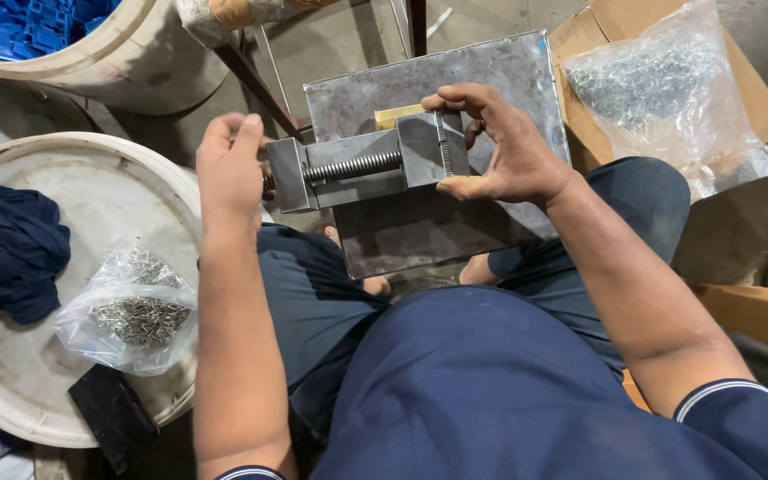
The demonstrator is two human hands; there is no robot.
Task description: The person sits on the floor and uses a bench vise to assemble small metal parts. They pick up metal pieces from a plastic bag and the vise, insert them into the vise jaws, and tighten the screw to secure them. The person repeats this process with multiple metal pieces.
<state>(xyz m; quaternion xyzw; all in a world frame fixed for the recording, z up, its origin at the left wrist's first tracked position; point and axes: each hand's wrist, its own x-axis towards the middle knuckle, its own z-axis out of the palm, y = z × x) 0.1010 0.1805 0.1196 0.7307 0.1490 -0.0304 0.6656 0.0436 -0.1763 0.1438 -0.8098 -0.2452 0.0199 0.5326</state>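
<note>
The right hand (501, 147) has its fingers curved over the far end of a small steel vise (371, 169), thumb low on the near side and forefinger arched across the top, so the fingertips close on the movable block where the ridged jaw face meets a pale yellowish piece (399, 116) set behind it; whether the fingertips pinch anything small there cannot be told. The left hand (231, 169) sits at the opposite end of the vise, fingers folded together around the handle end of the threaded screw (353, 165), the handle itself hidden under the palm; the screw lies bare between the two steel blocks. The vise rests on a grey metal plate (491, 76) that lies tilted over the person's lap, above the dark blue trousers.

Left of the left forearm stands a white round tub lid (91, 187); on it lie a clear bag of small metal pins (131, 311), a crumpled navy cloth (11, 249) and a flat black block (113, 413) at the near rim. Beyond, a white bucket (135, 53) holds blue plastic parts (28, 27). To the right of the plate, an open cardboard box (748, 80) carries a larger clear bag of screws (668, 89).
</note>
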